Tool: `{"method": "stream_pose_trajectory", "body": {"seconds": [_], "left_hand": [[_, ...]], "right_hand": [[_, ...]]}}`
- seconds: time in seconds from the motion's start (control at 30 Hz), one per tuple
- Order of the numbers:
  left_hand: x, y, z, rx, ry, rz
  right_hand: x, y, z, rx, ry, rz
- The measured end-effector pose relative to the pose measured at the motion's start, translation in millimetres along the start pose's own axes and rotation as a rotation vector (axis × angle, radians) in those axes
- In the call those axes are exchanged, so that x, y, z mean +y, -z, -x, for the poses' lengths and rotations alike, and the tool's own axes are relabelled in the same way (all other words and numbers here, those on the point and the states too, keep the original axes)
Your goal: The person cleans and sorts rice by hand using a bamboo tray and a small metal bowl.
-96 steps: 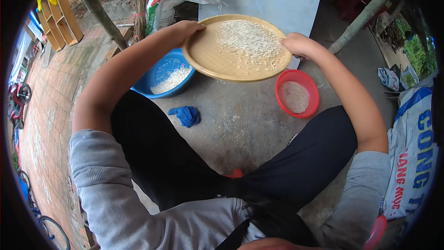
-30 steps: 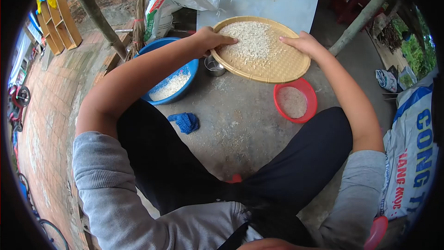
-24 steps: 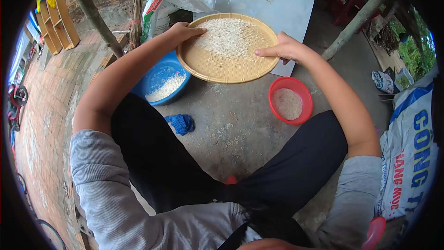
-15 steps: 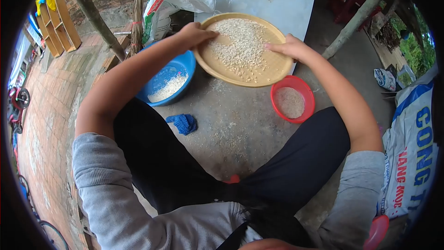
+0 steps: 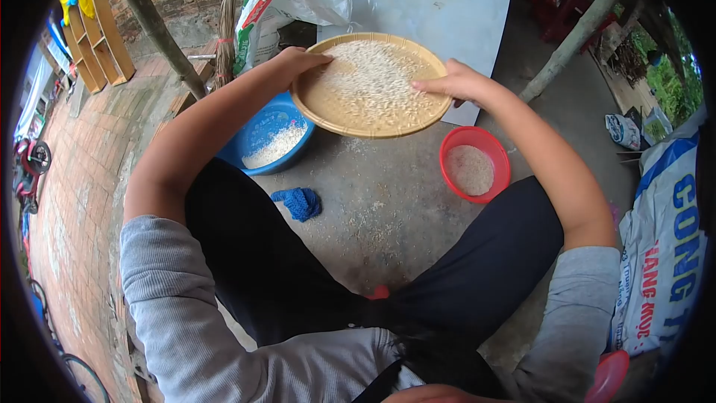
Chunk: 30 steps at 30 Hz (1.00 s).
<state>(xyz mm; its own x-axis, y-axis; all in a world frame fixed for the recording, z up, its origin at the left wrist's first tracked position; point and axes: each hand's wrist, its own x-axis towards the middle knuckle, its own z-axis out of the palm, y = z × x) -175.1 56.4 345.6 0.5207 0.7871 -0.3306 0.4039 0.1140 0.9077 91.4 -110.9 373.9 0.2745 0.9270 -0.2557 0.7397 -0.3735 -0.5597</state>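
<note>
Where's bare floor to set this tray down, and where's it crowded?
Bare concrete lies between the blue cloth and the red bowl, this side of the woven tray, dusted with husk. More right of the red bowl. Crowded: the blue basin at left, sacks behind.

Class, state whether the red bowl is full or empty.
Partly full: the red bowl holds a shallow layer of grain, walls bare above it.

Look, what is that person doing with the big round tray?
A person holds a woven tray by its rim, left hand on one side and right hand on the other. The tray has rice spread over it and is held above the concrete floor. On the floor sit a blue basin and a red bowl, each with grains inside, and a blue cloth.
</note>
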Motion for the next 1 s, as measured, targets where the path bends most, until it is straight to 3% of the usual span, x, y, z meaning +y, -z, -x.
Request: {"method": "stream_pose_trajectory", "body": {"seconds": [0.03, 0.1, 0.17, 0.27, 0.3, 0.33, 0.4, 0.5, 0.57, 0.67, 0.7, 0.77, 0.8, 0.83, 0.87, 0.97, 1.0], "left_hand": [[-1, 4, -2, -0.014, 0.013, 0.011], [-1, -17, 4, 0.143, -0.089, -0.096], [9, -47, 18, 0.221, -0.173, -0.297], [10, -75, 35, 0.239, -0.213, -0.364], [5, -71, 27, 0.238, -0.211, -0.354], [1, -59, 13, 0.190, -0.073, -0.229], [-28, -20, -34, 0.001, 0.100, 0.063], [-32, -31, -29, 0.136, 0.028, -0.105], [-15, -63, 3, 0.197, -0.062, -0.155], [0, -93, 30, 0.229, -0.112, -0.286], [2, -90, 28, 0.231, -0.114, -0.282], [5, -69, 19, 0.146, 0.080, -0.101], [-18, -50, -18, 0.086, 0.065, 0.064], [-12, -42, -13, 0.069, 0.126, 0.048], [-11, -45, -7, 0.129, 0.059, 0.041], [1, -73, 19, 0.242, -0.063, -0.134], [11, -83, 31, 0.187, -0.011, -0.170]], "right_hand": [[-8, -1, 5, -0.171, 0.044, -0.100], [8, 1, -3, -0.158, 0.010, -0.036], [33, 6, -10, -0.140, -0.007, -0.171], [45, 0, -25, 0.078, -0.094, -0.023], [50, -2, -31, 0.189, -0.119, 0.106], [42, -1, -25, 0.185, -0.122, 0.116], [12, -2, -6, -0.061, -0.095, 0.085], [0, -8, 4, 0.059, -0.059, 0.286], [27, 0, -10, 0.070, -0.023, 0.271], [40, 8, -21, 0.121, -0.197, 0.216], [35, 7, -19, 0.123, -0.196, 0.221], [26, 2, -13, 0.098, -0.084, 0.226], [19, -5, -8, 0.097, -0.084, 0.230], [11, -11, -2, 0.139, -0.009, 0.301], [6, -13, 0, 0.183, 0.069, 0.371], [26, 2, -17, 0.129, -0.020, 0.195], [35, 5, -23, 0.212, -0.099, 0.091]]}}
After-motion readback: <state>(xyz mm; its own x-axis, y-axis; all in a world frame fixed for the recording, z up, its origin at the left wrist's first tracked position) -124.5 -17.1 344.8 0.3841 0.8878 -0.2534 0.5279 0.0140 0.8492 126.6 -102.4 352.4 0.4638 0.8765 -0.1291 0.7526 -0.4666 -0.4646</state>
